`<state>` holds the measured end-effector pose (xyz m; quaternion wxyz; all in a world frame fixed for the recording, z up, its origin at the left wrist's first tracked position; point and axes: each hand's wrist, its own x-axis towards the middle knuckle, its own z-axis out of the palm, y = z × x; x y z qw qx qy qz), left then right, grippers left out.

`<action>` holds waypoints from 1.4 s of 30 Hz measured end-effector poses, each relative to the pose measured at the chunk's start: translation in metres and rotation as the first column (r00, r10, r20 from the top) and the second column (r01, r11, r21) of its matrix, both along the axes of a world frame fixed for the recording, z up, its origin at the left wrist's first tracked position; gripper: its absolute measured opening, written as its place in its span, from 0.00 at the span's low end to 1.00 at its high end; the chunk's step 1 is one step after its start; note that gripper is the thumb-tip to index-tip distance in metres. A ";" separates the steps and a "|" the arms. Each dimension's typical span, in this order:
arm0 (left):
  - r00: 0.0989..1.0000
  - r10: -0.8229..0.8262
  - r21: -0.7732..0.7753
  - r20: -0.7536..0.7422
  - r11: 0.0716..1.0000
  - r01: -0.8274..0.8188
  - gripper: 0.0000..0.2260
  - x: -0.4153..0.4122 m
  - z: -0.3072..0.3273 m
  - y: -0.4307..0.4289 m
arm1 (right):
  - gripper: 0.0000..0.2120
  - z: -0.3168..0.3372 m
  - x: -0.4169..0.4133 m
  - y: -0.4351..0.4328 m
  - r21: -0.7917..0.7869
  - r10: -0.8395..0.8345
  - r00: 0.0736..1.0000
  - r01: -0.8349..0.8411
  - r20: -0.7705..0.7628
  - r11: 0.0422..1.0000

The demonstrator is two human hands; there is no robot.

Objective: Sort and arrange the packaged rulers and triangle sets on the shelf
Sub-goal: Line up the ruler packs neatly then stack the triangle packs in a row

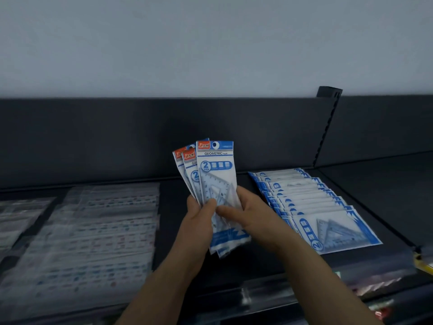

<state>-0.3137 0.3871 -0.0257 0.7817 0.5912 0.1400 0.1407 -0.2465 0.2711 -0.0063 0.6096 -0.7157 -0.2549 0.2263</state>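
Observation:
I hold a fanned bunch of three blue-and-white triangle set packs (214,170) upright above the dark shelf (257,259), their red-cornered headers up. My left hand (199,221) grips the bunch from the left with its thumb across the front. My right hand (243,213) pinches the front pack from the right, thumb on its face. To the right, a row of several overlapping triangle set packs (314,207) lies flat on the shelf, running from the back panel toward the front edge. On the left lie clear packaged rulers (93,231) in flat stacks, blurred.
A black back panel (140,137) rises behind the shelf, with a slotted upright (326,127) at the right. A glossy front rail (269,294) runs along the shelf's near edge. A yellow object (424,263) pokes in at the far right.

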 end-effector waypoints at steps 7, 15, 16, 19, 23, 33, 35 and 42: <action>0.995 -0.030 0.101 0.090 0.995 0.021 0.27 0.011 0.010 -0.026 | 0.19 0.031 0.032 -0.082 -0.177 0.029 0.984 0.003 0.178 0.984; 0.996 0.086 0.391 -0.003 0.917 -0.078 0.35 0.040 0.026 -0.093 | 0.13 0.067 0.083 -0.193 -0.638 0.358 0.870 -0.067 0.339 0.767; 0.997 0.057 0.456 -0.051 0.890 -0.028 0.31 0.042 0.024 -0.103 | 0.11 0.067 0.089 -0.202 -0.694 0.394 0.847 -0.042 0.357 0.719; 0.980 -0.047 0.535 -0.194 0.832 0.147 0.20 0.047 0.014 -0.133 | 0.10 0.058 0.102 -0.218 -0.831 0.510 0.792 -0.004 0.337 0.556; 0.960 0.016 0.597 -0.280 0.786 0.161 0.09 0.053 0.000 -0.161 | 0.11 0.038 0.115 -0.222 -0.856 0.555 0.781 -0.051 0.287 0.514; 0.950 0.166 0.684 -0.263 0.727 0.062 0.11 0.075 0.000 -0.155 | 0.31 0.033 0.134 -0.210 -0.815 0.537 0.761 -0.020 0.363 0.579; 0.957 0.177 0.676 -0.230 0.736 0.026 0.10 0.071 -0.001 -0.157 | 0.35 0.029 0.134 -0.215 -0.831 0.567 0.756 -0.056 0.326 0.553; 0.920 0.307 0.760 -0.244 0.650 -0.016 0.15 0.060 -0.010 -0.158 | 0.42 0.009 0.127 -0.250 -0.620 0.290 0.861 0.038 0.419 0.784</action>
